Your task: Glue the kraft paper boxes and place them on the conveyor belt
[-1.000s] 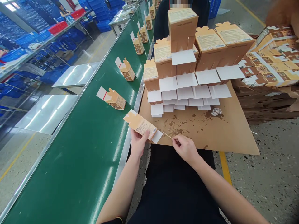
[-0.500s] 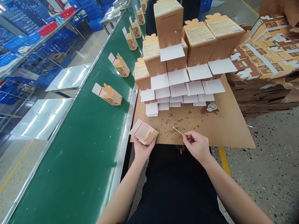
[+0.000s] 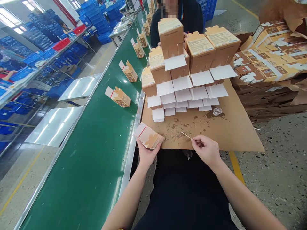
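Observation:
A small cardboard box (image 3: 151,137) is gripped in my left hand (image 3: 147,156), thumb and fingers on its sides. Its white flap with a red strip points up and left, and its cut tabs lie towards me. My right hand (image 3: 206,149) pinches a thin cotton swab (image 3: 186,135), whose tip points left over the brown cardboard sheet (image 3: 230,137). Box and swab are apart. Dark wet spots mark the sheet beneath the swab. Beyond the hands rises a stack of boxes (image 3: 171,36) with white flaps (image 3: 201,77) facing me.
On the left runs a green conveyor belt (image 3: 96,143) with a row of open boxes (image 3: 122,97). A clear small dish (image 3: 217,111) sits on the sheet. Bundled flat cartons (image 3: 271,64) lie at the right. A person (image 3: 192,19) is behind the stack.
The box in my left hand has turned, so its red-striped flap now shows. My right hand with the swab has drawn away to the right. In the last half second both hands barely moved.

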Available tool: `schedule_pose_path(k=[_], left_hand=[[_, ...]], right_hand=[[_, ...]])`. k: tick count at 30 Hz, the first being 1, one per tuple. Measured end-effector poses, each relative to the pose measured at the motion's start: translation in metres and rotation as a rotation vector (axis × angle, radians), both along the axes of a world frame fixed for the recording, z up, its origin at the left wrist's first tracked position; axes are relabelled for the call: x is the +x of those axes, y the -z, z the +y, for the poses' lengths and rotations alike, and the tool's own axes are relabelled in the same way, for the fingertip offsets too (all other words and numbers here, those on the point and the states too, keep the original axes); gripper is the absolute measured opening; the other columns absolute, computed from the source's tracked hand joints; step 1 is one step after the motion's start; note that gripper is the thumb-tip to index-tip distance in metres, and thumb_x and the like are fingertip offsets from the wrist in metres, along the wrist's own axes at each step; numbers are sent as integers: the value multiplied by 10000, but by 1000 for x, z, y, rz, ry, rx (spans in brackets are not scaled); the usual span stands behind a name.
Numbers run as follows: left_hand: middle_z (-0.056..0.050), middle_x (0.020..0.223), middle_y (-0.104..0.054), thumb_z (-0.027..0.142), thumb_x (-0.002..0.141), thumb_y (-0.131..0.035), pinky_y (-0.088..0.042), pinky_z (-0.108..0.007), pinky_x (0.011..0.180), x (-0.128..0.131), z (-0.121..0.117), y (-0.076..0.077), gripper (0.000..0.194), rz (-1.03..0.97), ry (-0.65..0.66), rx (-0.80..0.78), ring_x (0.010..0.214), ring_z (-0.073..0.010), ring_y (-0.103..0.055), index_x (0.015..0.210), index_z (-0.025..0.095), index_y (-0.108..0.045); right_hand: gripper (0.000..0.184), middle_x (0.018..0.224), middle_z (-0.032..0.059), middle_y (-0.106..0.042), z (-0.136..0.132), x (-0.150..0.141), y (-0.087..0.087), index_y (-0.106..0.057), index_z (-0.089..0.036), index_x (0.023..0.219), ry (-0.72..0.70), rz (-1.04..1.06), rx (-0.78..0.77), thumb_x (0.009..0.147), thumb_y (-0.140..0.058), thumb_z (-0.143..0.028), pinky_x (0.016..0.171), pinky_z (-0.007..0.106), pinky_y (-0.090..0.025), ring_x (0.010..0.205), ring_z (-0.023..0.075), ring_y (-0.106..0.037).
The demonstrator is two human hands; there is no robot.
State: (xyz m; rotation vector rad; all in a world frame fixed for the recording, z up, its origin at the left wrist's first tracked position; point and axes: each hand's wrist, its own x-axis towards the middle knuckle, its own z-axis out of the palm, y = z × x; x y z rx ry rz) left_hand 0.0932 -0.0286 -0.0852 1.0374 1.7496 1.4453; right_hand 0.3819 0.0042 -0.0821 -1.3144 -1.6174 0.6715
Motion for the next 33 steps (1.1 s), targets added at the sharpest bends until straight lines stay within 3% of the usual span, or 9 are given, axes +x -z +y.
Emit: schedule_pose_path(k=[6,10,13,19,24,27,33], left_hand=[[-171,1497,-711,498,667,-1084,-517,-578,1286,-24,17,-16,985,-193,-143,123,1510,-363,-653,1447,286,-521],[-154,1543,-692,501,671,-1090,-475,-564,1330,-32,21,-26,972,-223,-75,118,1583,-352,-589,1440,307,-528],[-159,1547,-681,502,658,-1093,-473,-560,1330,-41,22,-29,997,-178,-105,142,1588,-352,-581,1442,307,-508],[-181,1619,-585,466,613,-1086,-509,-565,1290,-104,34,-27,1044,58,-270,248,1527,-336,-625,1384,307,-400],[-183,1477,-630,351,512,-1092,-542,-576,1246,-162,46,-19,1008,179,-390,75,1406,-354,-705,1251,269,-411],[-152,1397,-655,361,538,-1089,-543,-589,1239,-175,48,-13,927,176,-423,-10,1330,-335,-738,1196,261,-444],[-139,1328,-691,420,614,-1082,-548,-618,1229,-176,50,-9,868,172,-416,-12,1298,-329,-747,1223,252,-487]], right_hand=[[280,684,14,-717,1,11,0,-750,-254,797,56,16,-20,1019,-732,-424,549,284,-586,557,164,-657],[298,687,24,-722,-2,8,4,-756,-255,800,49,30,-41,1016,-739,-460,550,304,-601,560,172,-655],[313,683,24,-726,-3,8,5,-757,-257,799,53,44,-45,1019,-737,-479,547,309,-606,555,174,-656],[329,683,31,-734,-1,17,2,-776,-257,814,82,27,-50,1007,-757,-523,562,305,-630,559,179,-680],[345,672,26,-727,4,21,3,-774,-255,800,116,22,-28,999,-775,-536,556,295,-618,547,175,-680],[335,684,30,-740,6,22,3,-780,-252,806,123,15,-11,999,-776,-526,555,297,-615,545,173,-678],[325,711,35,-752,7,27,2,-784,-259,833,116,45,-19,1010,-771,-531,566,313,-636,572,184,-688]])
